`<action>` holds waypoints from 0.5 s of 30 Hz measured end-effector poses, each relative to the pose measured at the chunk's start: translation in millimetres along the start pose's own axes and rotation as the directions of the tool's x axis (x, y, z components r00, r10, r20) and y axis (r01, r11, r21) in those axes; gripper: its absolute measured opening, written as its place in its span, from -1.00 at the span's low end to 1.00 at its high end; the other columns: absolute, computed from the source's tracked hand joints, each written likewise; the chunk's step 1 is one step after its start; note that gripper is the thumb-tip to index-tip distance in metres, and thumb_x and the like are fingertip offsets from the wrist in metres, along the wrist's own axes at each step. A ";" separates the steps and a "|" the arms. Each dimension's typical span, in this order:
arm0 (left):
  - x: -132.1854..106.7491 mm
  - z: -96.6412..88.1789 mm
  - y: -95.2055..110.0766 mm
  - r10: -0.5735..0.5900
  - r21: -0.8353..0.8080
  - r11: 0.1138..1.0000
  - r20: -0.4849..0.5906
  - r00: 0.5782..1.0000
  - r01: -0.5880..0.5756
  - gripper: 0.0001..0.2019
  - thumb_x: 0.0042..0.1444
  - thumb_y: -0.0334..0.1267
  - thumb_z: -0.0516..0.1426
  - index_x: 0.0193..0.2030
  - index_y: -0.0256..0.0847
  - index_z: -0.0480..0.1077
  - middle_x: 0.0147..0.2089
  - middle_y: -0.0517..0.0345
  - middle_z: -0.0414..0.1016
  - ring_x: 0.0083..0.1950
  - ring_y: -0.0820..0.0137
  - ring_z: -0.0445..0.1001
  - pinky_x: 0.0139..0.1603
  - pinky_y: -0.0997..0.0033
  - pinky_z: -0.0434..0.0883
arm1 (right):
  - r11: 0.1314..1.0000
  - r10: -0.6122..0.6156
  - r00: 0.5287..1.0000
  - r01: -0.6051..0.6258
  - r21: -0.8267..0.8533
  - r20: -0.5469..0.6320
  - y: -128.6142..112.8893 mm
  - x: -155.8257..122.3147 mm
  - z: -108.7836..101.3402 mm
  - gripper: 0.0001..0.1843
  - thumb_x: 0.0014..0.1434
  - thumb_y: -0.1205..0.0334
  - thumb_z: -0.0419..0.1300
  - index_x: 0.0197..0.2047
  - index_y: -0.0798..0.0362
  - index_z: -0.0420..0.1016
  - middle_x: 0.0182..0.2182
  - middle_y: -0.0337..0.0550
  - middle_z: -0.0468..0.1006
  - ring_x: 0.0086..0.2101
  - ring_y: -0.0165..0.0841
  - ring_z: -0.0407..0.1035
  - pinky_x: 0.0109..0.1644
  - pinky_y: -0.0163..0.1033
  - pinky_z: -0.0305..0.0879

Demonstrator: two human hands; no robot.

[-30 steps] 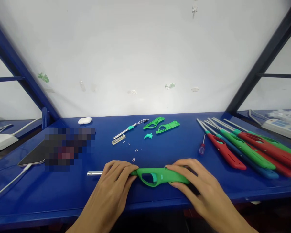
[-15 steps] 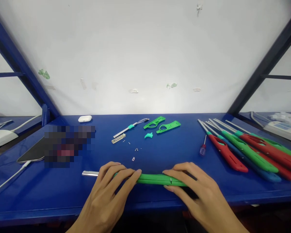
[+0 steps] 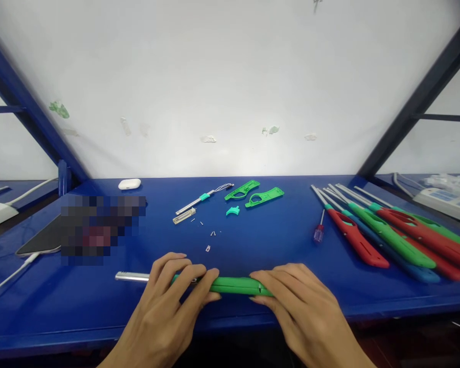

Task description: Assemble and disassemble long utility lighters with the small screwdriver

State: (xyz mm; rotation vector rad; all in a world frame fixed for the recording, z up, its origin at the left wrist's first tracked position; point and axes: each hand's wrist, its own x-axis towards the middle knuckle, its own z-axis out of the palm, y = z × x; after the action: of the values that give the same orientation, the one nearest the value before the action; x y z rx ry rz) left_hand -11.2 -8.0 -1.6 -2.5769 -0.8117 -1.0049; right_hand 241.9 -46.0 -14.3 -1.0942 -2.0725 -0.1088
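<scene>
Green lighter (image 3: 234, 285) rolled edgewise, pinched (narrowly) by left fingers (image 3: 207, 283) and right fingers (image 3: 270, 283).

White earbud case (image 3: 129, 184), phone (image 3: 46, 237), white cable (image 3: 9, 279), marked wall (image 3: 230, 76)

The left hand (image 3: 168, 304) and right hand (image 3: 301, 304) grip a green lighter (image 3: 234, 285), seen edge-on, at the near side of the worktop (image 3: 260, 240); its metal tube (image 3: 132, 276) points left. Beyond lie two green shell halves (image 3: 272, 194), a turquoise trigger (image 3: 232, 210) and a wired metal rod (image 3: 189, 206). At right, a screwdriver (image 3: 319, 234) lies beside red, green and blue lighters (image 3: 406, 246).
</scene>
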 end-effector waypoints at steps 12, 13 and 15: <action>4.3 2.5 3.2 -0.055 0.005 0.998 -0.092 0.994 0.055 -0.75 0.39 -0.58 0.12 0.05 -0.22 0.50 -0.17 0.12 0.58 -0.18 0.30 0.43 -0.02 0.13 0.33 | 0.997 -0.078 0.994 0.078 -0.014 -0.073 0.3 9.6 -1.3 -0.68 0.34 0.51 0.24 0.11 0.07 0.59 -0.24 -0.20 0.73 -0.34 -0.32 0.54 -0.24 -0.16 0.35; 4.5 2.2 3.7 -0.050 0.017 0.999 -0.091 0.995 0.052 -0.75 0.39 -0.56 0.13 0.07 -0.21 0.51 -0.15 0.10 0.58 -0.14 0.27 0.44 0.02 0.10 0.35 | 0.998 -0.064 0.995 0.063 -0.013 -0.076 -0.1 9.8 -1.2 -0.68 0.34 0.51 0.23 0.10 0.06 0.59 -0.24 -0.20 0.73 -0.35 -0.32 0.54 -0.24 -0.16 0.36; 2.0 -0.6 4.2 -0.054 0.068 0.996 -0.099 0.994 0.061 -0.71 0.39 -0.50 0.16 0.16 -0.15 0.50 -0.05 0.03 0.57 0.00 0.18 0.45 0.13 0.02 0.35 | 1.000 -0.018 0.995 0.020 0.018 -0.099 -0.7 9.8 -1.1 -0.71 0.34 0.49 0.23 0.06 0.03 0.61 -0.26 -0.20 0.74 -0.36 -0.32 0.54 -0.24 -0.18 0.40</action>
State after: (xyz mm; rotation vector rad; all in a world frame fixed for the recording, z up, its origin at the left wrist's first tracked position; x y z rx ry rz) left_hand -7.9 -10.8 0.1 -2.4382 -0.8840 -1.0886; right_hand 238.8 -40.3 -6.8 -1.0370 -1.9923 -0.1494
